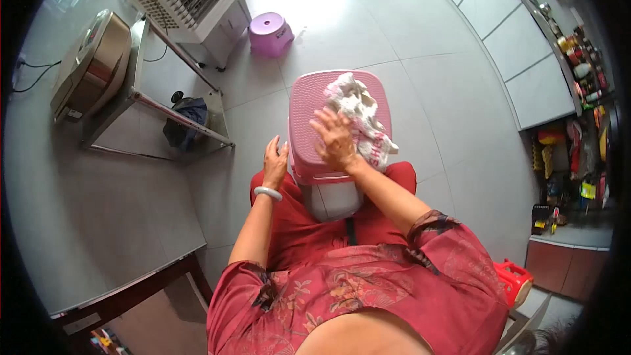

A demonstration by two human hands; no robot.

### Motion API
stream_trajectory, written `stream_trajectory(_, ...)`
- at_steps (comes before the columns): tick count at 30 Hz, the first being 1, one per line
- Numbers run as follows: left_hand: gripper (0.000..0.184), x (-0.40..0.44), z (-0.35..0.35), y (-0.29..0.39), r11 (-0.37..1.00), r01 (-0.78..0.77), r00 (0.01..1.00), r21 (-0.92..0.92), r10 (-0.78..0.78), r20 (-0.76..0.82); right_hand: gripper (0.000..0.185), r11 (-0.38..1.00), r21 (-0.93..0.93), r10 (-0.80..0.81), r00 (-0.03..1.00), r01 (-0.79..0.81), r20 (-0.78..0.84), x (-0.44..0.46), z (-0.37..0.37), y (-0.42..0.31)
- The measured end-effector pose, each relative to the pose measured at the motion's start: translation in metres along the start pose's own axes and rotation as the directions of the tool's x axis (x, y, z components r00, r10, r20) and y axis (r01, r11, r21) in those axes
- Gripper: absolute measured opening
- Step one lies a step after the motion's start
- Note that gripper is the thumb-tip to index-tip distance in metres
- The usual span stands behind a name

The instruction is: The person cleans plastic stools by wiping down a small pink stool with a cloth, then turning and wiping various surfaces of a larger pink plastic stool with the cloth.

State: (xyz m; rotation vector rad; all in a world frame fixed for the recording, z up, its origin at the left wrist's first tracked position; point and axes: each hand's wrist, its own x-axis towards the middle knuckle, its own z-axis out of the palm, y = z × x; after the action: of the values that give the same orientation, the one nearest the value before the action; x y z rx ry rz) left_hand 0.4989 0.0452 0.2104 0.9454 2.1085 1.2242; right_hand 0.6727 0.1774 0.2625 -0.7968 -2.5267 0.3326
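- Centre of everything is the pink lid (pixel 305 105), squarely in front of the person, and on it lies the white cloth (pixel 359 106), bunched up over the lid's right half.
- The cloth's near end, with pink lettering, spills out to the lid's right edge; its far end humps up close to the far edge.
- Here's the right hand (pixel 336 139), over the near middle of the lid, overlapping the cloth's left border! Fingers spread and slightly blurred, no grip visible; whether the palm presses the cloth or the lid, I can't tell.
- And the left hand (pixel 275 159), just beside the lid's left edge: fingers loosely raised, thumb apart, nothing in it. Contact with the edge? Too close to call.
- The step in hand, as I judge it: handling the cloth on the lid, with the right hand doing the work and the left alongside.
- What does a next move call for? To shift or lift that cloth, the right fingers would need to curl into the bunched part; to smooth it, a flat palm would do. The left could steady the lid from its own side.
- Beyond the lid's far left corner stands a purple stool (pixel 269 33), well apart from both hands.
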Motion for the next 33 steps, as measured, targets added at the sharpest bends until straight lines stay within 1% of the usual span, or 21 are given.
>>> stream_trajectory(1, 0.057, 0.005, 0.013, 0.002, 0.999, -0.018, 0.998, 0.03, 0.017, 0.055, 0.06, 0.992, -0.122, -0.043, 0.998, 0.039, -0.034, 0.001, -0.02, 0.006)
stream_trajectory(4, 0.096, 0.005, 0.048, 0.009, 0.992, -0.062, 0.985, 0.113, 0.042, 0.168, 0.055, 0.937, -0.228, 0.28, 0.959, -0.263, 0.042, -0.006, -0.049, 0.033)
stream_trajectory(5, 0.11, -0.003, 0.055, 0.015, 0.988, -0.061, 0.983, 0.141, 0.035, 0.182, 0.052, 0.946, 0.006, 0.321, 0.939, -0.324, 0.126, -0.022, -0.033, 0.052)
stream_trajectory(7, 0.132, -0.003, 0.059, 0.014, 0.977, -0.081, 0.973, 0.198, 0.035, 0.229, 0.052, 0.96, 0.009, 0.268, 0.929, -0.279, 0.254, -0.039, -0.035, 0.047)
stream_trajectory(8, 0.139, 0.002, 0.061, 0.011, 0.971, -0.099, 0.966, 0.217, 0.042, 0.255, 0.049, 0.99, 0.06, 0.115, 0.975, -0.128, 0.191, -0.053, -0.027, 0.046)
stream_trajectory(9, 0.146, 0.005, 0.062, 0.006, 0.964, -0.115, 0.958, 0.238, 0.044, 0.282, 0.047, 1.0, 0.003, 0.017, 0.992, -0.018, 0.126, -0.065, -0.024, 0.033)
stream_trajectory(11, 0.148, 0.004, 0.052, 0.016, 0.965, -0.05, 0.935, 0.258, -0.045, 0.351, 0.047, 0.997, -0.082, 0.02, 0.997, -0.013, 0.08, -0.081, -0.011, 0.011)
stream_trajectory(12, 0.15, 0.001, 0.046, 0.023, 0.97, -0.03, 0.926, 0.243, -0.064, 0.373, 0.043, 0.999, -0.053, 0.008, 0.999, -0.006, 0.04, -0.077, -0.015, 0.006)
stream_trajectory(15, 0.151, 0.005, 0.048, 0.015, 0.965, -0.057, 0.922, 0.258, -0.048, 0.385, 0.041, 0.981, -0.189, 0.03, 0.997, -0.044, -0.075, -0.05, 0.001, 0.055)
stream_trajectory(17, 0.15, 0.002, 0.048, 0.017, 0.971, -0.056, 0.931, 0.234, -0.033, 0.362, 0.045, 0.928, -0.285, 0.202, 0.967, -0.24, -0.157, -0.016, -0.001, 0.086)
stream_trajectory(19, 0.148, -0.003, 0.042, 0.032, 0.972, -0.008, 0.922, 0.236, -0.084, 0.378, 0.05, 0.886, -0.286, 0.294, 0.919, -0.365, -0.263, 0.018, 0.006, 0.121)
stream_trajectory(21, 0.148, -0.003, 0.041, 0.034, 0.969, -0.009, 0.918, 0.246, -0.09, 0.386, 0.053, 0.885, -0.27, 0.315, 0.914, -0.38, -0.255, 0.053, 0.024, 0.133)
stream_trajectory(23, 0.146, -0.004, 0.043, 0.028, 0.971, -0.06, 0.926, 0.232, -0.033, 0.377, 0.06, 0.905, -0.299, 0.269, 0.951, -0.303, -0.15, 0.086, 0.052, 0.12)
stream_trajectory(24, 0.145, -0.004, 0.044, 0.024, 0.972, -0.086, 0.928, 0.219, -0.003, 0.373, 0.06, 0.924, -0.36, 0.112, 0.991, -0.131, -0.074, 0.096, 0.07, 0.111)
stream_trajectory(25, 0.145, -0.003, 0.045, 0.022, 0.972, -0.111, 0.927, 0.206, 0.027, 0.374, 0.062, 0.97, -0.171, 0.191, 0.978, -0.174, 0.086, 0.108, 0.073, 0.084)
stream_trajectory(26, 0.144, -0.004, 0.042, 0.026, 0.976, -0.056, 0.92, 0.21, -0.031, 0.39, 0.06, 0.977, -0.207, 0.054, 0.997, -0.044, 0.047, 0.109, 0.091, 0.064)
stream_trajectory(27, 0.144, -0.003, 0.043, 0.02, 0.968, -0.07, 0.915, 0.24, -0.034, 0.403, 0.056, 0.988, -0.148, 0.067, 0.987, -0.045, 0.145, 0.111, 0.075, 0.03)
stream_trajectory(28, 0.144, 0.0, 0.046, 0.01, 0.96, -0.086, 0.909, 0.267, -0.034, 0.414, 0.057, 0.981, -0.135, -0.122, 0.987, 0.136, 0.109, 0.11, 0.08, 0.02)
stream_trajectory(29, 0.143, 0.002, 0.049, 0.005, 0.951, -0.105, 0.904, 0.292, -0.03, 0.426, 0.054, 0.966, -0.1, -0.218, 0.958, 0.239, 0.187, 0.108, 0.069, 0.006)
stream_trajectory(31, 0.143, -0.001, 0.046, 0.012, 0.962, -0.106, 0.921, 0.25, 0.001, 0.39, 0.045, 0.954, -0.088, -0.264, 0.945, 0.285, 0.193, 0.108, 0.059, 0.019)
stream_trajectory(33, 0.143, -0.005, 0.04, 0.026, 0.966, -0.074, 0.918, 0.249, -0.031, 0.395, 0.047, 0.973, -0.166, -0.189, 0.964, 0.159, -0.189, 0.111, 0.075, 0.069)
